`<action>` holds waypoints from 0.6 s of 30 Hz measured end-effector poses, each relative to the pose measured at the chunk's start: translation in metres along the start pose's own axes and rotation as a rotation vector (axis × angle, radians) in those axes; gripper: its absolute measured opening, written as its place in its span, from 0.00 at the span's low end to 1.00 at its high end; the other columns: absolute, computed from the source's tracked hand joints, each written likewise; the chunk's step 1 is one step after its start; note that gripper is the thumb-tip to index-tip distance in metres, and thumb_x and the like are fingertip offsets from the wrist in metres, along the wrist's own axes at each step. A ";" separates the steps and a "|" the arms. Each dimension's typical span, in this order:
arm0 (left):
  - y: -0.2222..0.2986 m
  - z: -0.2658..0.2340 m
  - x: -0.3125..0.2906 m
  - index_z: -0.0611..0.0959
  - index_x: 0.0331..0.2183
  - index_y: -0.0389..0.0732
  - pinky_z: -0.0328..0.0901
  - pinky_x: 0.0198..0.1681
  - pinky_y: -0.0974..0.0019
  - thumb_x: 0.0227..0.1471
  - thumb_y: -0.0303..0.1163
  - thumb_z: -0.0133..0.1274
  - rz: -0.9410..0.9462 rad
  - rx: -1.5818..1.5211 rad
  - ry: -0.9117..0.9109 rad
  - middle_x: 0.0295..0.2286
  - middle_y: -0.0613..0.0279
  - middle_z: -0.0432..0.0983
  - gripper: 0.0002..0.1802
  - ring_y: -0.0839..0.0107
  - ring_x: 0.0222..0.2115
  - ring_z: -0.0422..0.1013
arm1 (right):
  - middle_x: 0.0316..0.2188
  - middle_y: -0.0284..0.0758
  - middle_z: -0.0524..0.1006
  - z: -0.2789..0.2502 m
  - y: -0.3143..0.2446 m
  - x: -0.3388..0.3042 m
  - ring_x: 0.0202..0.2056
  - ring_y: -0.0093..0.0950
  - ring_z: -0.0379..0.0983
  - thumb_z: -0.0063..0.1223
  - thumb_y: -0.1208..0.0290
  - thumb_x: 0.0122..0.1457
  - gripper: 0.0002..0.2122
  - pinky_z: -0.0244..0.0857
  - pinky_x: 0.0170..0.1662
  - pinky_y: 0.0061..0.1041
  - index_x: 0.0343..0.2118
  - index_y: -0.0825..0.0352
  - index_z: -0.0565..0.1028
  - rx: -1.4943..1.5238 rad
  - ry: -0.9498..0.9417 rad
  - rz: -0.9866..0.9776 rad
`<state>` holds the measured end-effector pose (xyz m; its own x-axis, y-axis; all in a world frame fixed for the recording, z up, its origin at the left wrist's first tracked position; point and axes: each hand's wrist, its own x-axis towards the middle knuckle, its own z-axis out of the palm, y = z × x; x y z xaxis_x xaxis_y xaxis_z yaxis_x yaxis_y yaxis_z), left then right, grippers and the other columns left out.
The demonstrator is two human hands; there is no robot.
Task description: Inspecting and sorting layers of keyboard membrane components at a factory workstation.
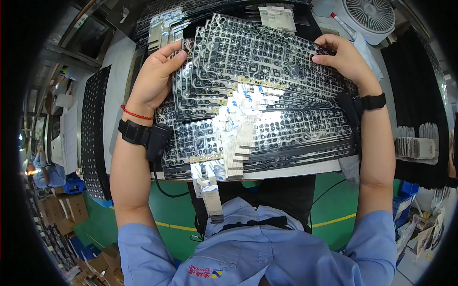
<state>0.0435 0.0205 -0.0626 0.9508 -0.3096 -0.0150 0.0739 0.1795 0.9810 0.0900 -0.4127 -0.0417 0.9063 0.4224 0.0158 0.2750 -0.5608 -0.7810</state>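
Observation:
A fanned bunch of dark keyboard membrane sheets [267, 52], printed with silvery traces and dots, is held up between my hands. My left hand [160, 71] grips its left edge, thumb on top and fingers behind. At the upper right corner my right hand [346, 59] pinches the sheets between thumb and curled fingers. White flat ribbon tails [245, 133] with blue-marked tape hang from the fanned sheets toward me. Beneath lies another stack of membrane sheets [305, 126] at the table's front edge, its own ribbon tails [210, 190] drooping over that edge.
More stacked sheets [167, 26] stand at the back. A white fan [369, 16] is at the far right. Dark dotted strips [95, 133] lie left; a bundle of pale pieces [415, 148] sits on black material at right. Cardboard boxes [64, 209] are on the lower left.

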 end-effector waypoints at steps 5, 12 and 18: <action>0.009 0.003 -0.007 0.74 0.56 0.34 0.71 0.49 0.70 0.63 0.26 0.52 -0.011 0.015 -0.004 0.45 0.60 0.80 0.21 0.76 0.44 0.76 | 0.38 0.30 0.79 -0.001 0.005 0.000 0.41 0.20 0.74 0.68 0.77 0.52 0.15 0.68 0.49 0.22 0.43 0.71 0.77 0.001 0.019 -0.023; 0.005 0.008 -0.005 0.74 0.56 0.34 0.71 0.48 0.70 0.62 0.26 0.54 -0.015 0.061 0.102 0.44 0.61 0.80 0.21 0.77 0.42 0.76 | 0.41 0.31 0.80 -0.003 0.003 -0.002 0.43 0.21 0.75 0.67 0.76 0.53 0.18 0.68 0.51 0.22 0.47 0.72 0.77 0.095 0.003 -0.011; 0.005 0.006 -0.003 0.76 0.56 0.36 0.71 0.49 0.70 0.62 0.27 0.54 -0.015 0.035 0.076 0.46 0.60 0.79 0.20 0.77 0.42 0.76 | 0.42 0.34 0.80 -0.003 0.003 -0.002 0.44 0.23 0.75 0.68 0.76 0.53 0.22 0.68 0.52 0.23 0.51 0.73 0.76 0.108 0.003 -0.021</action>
<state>0.0390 0.0164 -0.0566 0.9698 -0.2402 -0.0430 0.0791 0.1425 0.9866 0.0900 -0.4177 -0.0425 0.9016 0.4313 0.0340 0.2574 -0.4716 -0.8434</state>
